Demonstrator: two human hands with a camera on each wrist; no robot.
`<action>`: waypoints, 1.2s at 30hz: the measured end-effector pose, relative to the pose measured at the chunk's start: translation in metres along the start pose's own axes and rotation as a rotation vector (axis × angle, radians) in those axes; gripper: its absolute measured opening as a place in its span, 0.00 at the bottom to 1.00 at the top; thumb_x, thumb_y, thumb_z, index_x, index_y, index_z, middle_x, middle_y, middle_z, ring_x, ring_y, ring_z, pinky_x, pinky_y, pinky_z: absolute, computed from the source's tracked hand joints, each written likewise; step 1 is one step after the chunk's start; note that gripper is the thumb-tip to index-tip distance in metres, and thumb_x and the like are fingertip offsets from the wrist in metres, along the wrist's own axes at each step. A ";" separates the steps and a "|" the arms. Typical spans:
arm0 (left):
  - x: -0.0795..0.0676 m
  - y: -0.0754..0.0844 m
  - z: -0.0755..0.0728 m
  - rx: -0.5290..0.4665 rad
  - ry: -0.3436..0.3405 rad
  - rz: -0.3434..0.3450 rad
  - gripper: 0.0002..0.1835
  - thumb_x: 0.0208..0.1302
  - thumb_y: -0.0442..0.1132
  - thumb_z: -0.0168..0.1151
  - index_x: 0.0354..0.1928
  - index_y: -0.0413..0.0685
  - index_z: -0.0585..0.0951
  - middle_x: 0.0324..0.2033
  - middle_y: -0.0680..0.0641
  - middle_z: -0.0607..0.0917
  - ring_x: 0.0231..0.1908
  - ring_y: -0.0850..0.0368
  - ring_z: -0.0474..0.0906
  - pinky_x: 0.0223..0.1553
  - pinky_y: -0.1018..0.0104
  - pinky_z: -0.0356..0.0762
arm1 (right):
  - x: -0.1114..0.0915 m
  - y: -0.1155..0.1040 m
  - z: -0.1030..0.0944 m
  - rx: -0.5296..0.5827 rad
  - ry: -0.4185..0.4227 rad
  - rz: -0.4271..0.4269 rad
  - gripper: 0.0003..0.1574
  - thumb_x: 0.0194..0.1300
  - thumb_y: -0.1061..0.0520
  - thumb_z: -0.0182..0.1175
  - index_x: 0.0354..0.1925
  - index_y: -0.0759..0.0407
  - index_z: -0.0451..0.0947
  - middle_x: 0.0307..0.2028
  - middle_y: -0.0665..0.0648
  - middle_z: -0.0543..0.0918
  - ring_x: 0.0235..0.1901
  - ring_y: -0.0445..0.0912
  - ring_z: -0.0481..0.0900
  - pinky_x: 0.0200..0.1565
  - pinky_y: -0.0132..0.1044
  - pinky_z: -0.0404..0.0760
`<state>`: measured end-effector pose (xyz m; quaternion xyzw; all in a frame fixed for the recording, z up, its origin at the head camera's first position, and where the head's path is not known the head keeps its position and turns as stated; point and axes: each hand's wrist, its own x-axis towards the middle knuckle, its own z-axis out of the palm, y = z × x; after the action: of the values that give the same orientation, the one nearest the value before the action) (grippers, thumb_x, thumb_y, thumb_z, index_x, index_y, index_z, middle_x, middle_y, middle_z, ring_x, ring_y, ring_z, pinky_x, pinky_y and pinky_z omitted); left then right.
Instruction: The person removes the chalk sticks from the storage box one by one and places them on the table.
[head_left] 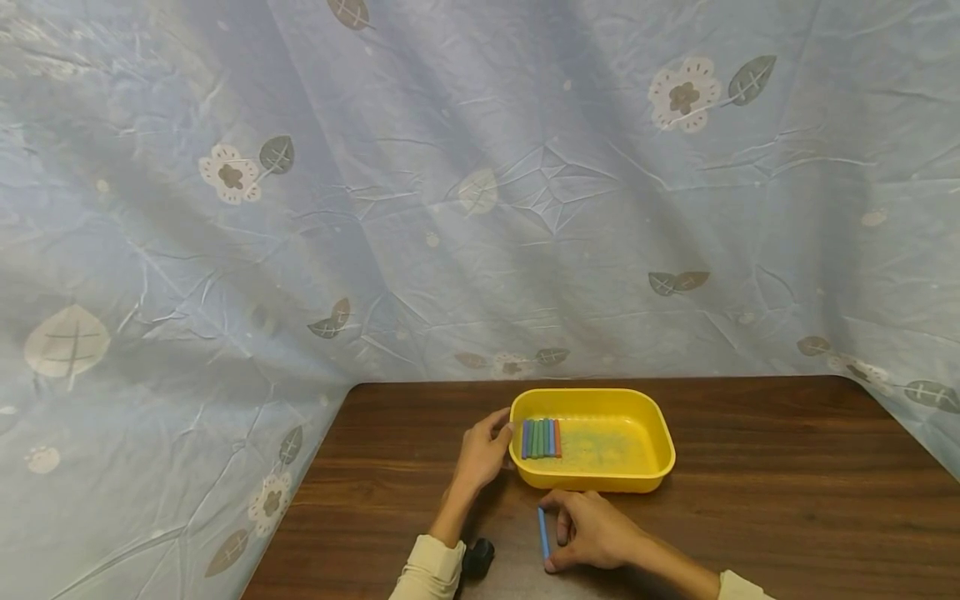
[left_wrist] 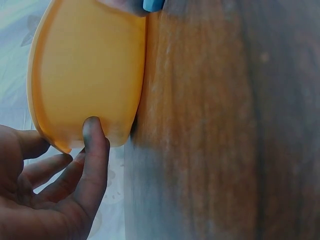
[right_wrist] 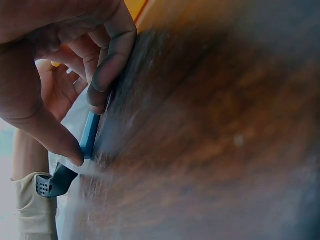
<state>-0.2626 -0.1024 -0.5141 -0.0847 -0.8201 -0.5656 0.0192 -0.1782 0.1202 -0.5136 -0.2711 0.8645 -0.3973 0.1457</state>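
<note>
A yellow plastic tray (head_left: 592, 482) stands on the table, dusted inside with powder. Several chalk sticks (head_left: 541, 439) in purple, green, blue and red lie side by side at its left end. My left hand (head_left: 482, 450) grips the tray's left end, thumb at the rim and fingers against the outer wall, as the left wrist view shows. In front of the tray, my right hand (head_left: 597, 530) pinches a blue chalk stick (head_left: 544, 536) by its two ends, thumb at the near one. In the right wrist view this chalk (right_wrist: 89, 136) is at the tabletop; whether it touches cannot be told.
Dark brown wood grain covers the table (head_left: 787, 467). A pale blue curtain (head_left: 480, 250) with flowers and leaves hangs behind and along the left side. Beside my left sleeve is a black wrist device (head_left: 478, 557).
</note>
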 end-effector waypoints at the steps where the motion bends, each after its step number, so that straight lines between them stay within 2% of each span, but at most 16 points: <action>1: 0.000 0.000 0.000 -0.001 0.000 -0.001 0.24 0.82 0.39 0.58 0.73 0.38 0.77 0.60 0.29 0.86 0.45 0.38 0.91 0.29 0.59 0.94 | 0.000 0.000 0.000 0.007 -0.003 0.001 0.45 0.50 0.49 0.87 0.61 0.64 0.80 0.27 0.44 0.83 0.24 0.33 0.76 0.26 0.26 0.76; 8: 0.000 -0.001 0.001 0.023 0.007 0.000 0.24 0.82 0.39 0.57 0.73 0.39 0.77 0.60 0.31 0.87 0.47 0.39 0.91 0.29 0.64 0.92 | 0.000 -0.002 -0.004 0.066 -0.031 0.010 0.45 0.51 0.52 0.86 0.62 0.67 0.79 0.30 0.48 0.84 0.25 0.35 0.79 0.26 0.27 0.79; 15: 0.001 -0.001 0.001 0.025 0.008 0.000 0.24 0.82 0.38 0.57 0.73 0.38 0.77 0.58 0.30 0.87 0.44 0.39 0.91 0.28 0.60 0.93 | 0.001 -0.003 -0.008 0.092 -0.034 -0.006 0.44 0.53 0.53 0.85 0.63 0.68 0.78 0.31 0.49 0.85 0.26 0.36 0.80 0.27 0.27 0.81; 21: 0.000 0.000 0.001 0.039 0.007 0.009 0.24 0.82 0.39 0.57 0.73 0.37 0.76 0.58 0.31 0.88 0.45 0.39 0.91 0.29 0.60 0.93 | 0.002 -0.008 -0.015 0.102 -0.011 -0.056 0.45 0.56 0.53 0.84 0.65 0.70 0.77 0.31 0.48 0.85 0.25 0.34 0.79 0.26 0.27 0.81; 30: 0.000 -0.003 0.002 0.002 -0.005 0.005 0.24 0.82 0.38 0.57 0.74 0.37 0.76 0.59 0.29 0.87 0.39 0.41 0.91 0.30 0.54 0.95 | 0.001 -0.016 -0.031 0.130 0.010 -0.135 0.45 0.64 0.49 0.79 0.68 0.70 0.74 0.32 0.46 0.85 0.26 0.35 0.81 0.27 0.29 0.83; 32: 0.000 -0.003 0.002 -0.005 -0.008 0.008 0.24 0.83 0.38 0.56 0.74 0.37 0.75 0.59 0.29 0.86 0.39 0.40 0.91 0.31 0.54 0.95 | 0.001 -0.015 -0.034 0.101 0.027 -0.179 0.44 0.66 0.48 0.77 0.68 0.71 0.73 0.32 0.43 0.85 0.27 0.35 0.81 0.28 0.30 0.85; 36: -0.001 -0.003 0.002 0.001 -0.007 0.016 0.24 0.83 0.38 0.56 0.74 0.37 0.76 0.58 0.29 0.87 0.37 0.42 0.91 0.30 0.55 0.95 | 0.002 -0.015 -0.040 0.083 0.063 -0.187 0.44 0.66 0.47 0.77 0.69 0.70 0.73 0.32 0.43 0.85 0.29 0.35 0.82 0.31 0.30 0.86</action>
<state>-0.2624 -0.1022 -0.5179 -0.0930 -0.8197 -0.5648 0.0209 -0.1928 0.1355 -0.4764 -0.3316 0.8225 -0.4528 0.0921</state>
